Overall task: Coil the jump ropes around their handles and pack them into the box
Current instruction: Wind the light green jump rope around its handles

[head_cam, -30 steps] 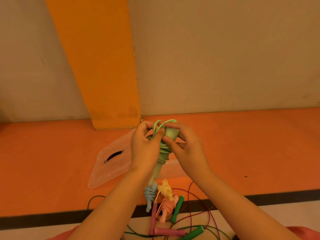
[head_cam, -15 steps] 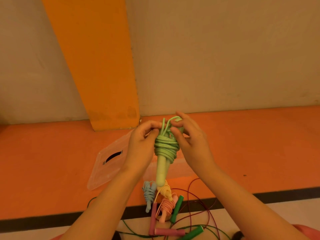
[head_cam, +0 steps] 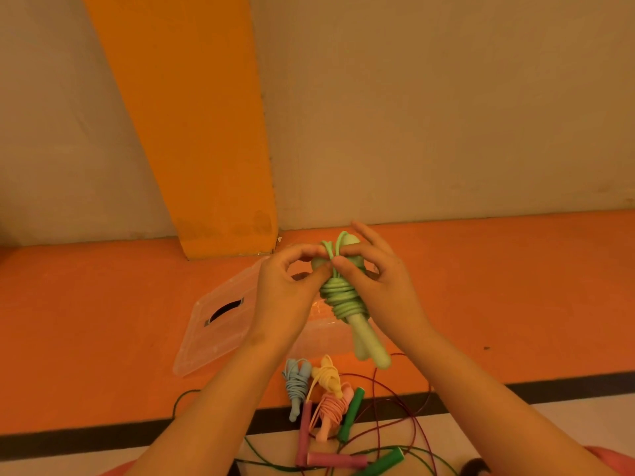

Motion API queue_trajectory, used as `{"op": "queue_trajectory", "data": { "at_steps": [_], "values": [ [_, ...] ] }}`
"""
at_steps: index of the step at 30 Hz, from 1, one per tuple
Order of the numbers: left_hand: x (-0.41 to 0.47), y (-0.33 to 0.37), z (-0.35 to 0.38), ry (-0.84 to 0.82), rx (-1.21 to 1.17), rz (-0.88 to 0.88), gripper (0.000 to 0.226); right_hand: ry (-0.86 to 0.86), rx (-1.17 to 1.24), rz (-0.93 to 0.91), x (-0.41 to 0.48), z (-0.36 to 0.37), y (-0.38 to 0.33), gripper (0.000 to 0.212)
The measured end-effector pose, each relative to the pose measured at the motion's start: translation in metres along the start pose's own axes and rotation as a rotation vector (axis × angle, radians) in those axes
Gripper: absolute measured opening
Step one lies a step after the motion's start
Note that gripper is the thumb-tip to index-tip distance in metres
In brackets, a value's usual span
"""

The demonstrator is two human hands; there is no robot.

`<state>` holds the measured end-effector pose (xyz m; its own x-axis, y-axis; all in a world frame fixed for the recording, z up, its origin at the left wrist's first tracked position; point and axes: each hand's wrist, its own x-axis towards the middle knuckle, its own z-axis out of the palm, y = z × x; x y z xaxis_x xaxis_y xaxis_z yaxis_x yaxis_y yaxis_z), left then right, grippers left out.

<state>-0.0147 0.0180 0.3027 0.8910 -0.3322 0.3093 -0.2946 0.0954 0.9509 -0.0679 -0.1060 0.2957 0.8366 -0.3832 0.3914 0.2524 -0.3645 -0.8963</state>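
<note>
My left hand (head_cam: 288, 286) and right hand (head_cam: 381, 286) both pinch the cord loops atop the coiled green jump rope (head_cam: 342, 300), held in the air before the clear box (head_cam: 213, 338). A blue bundle (head_cam: 295, 384), yellow bundle (head_cam: 328, 377) and pink bundle (head_cam: 331, 410) lie nearer me.

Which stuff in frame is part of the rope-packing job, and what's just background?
Job: pale green rope in left hand and right hand; coiled blue rope, yellow rope, peach rope; loose dark green rope, magenta rope; clear box.
Background: orange pillar; wall; black stripe.
</note>
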Motion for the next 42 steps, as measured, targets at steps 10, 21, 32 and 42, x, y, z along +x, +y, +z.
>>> {"op": "queue_trajectory", "data": {
  "at_steps": [10, 21, 32, 42],
  "values": [
    [-0.003, 0.001, 0.002, 0.042, 0.192, 0.123, 0.024, -0.002, 0.01, 0.02, 0.005, 0.001, 0.003, 0.005],
    [0.005, -0.012, 0.005, -0.03, 0.436, 0.201, 0.022, 0.095, -0.144, -0.047, 0.002, 0.008, 0.013, 0.008],
    [0.01, -0.012, -0.006, -0.16, 0.746, 0.307, 0.013, 0.09, -0.171, -0.133, -0.004, 0.013, 0.015, 0.01],
    [0.008, -0.011, -0.001, -0.171, 0.68, 0.322, 0.026, 0.078, -0.182, -0.19, 0.0, 0.013, 0.012, 0.004]
  ]
}}
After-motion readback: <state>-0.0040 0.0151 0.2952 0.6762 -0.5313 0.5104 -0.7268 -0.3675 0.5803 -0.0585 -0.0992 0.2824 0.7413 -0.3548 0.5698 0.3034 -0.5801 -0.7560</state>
